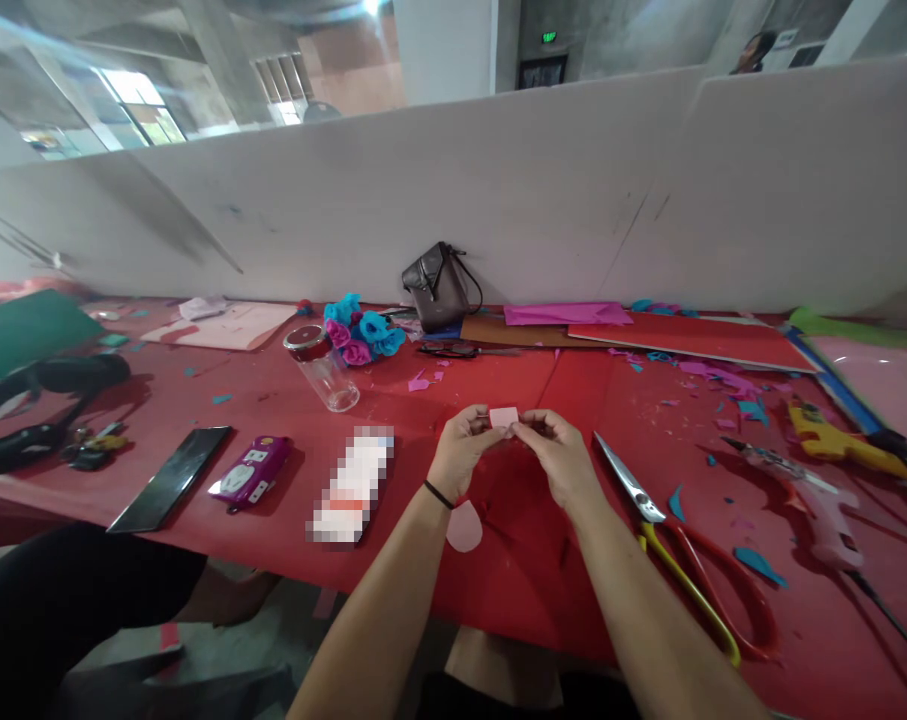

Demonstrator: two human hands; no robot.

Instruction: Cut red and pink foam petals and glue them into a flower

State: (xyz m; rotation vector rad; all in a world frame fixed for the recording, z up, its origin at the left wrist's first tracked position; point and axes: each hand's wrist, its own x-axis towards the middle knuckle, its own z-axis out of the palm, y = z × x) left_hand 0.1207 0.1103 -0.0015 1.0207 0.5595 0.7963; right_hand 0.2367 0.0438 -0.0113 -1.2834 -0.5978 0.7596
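Head view: my left hand (464, 448) and right hand (562, 455) both pinch the pink paper piece (504, 416) just above the red table (198, 400), mid-fold, I reckon. Creasing it wants steady fingertips. The scissors (685, 545) lie beside my right wrist.

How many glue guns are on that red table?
2. The yellow glue gun lies at the far right; the pink glue gun just nearer, right of the scissors. The left hand and right hand hold a pink paper piece. Others may be hidden.
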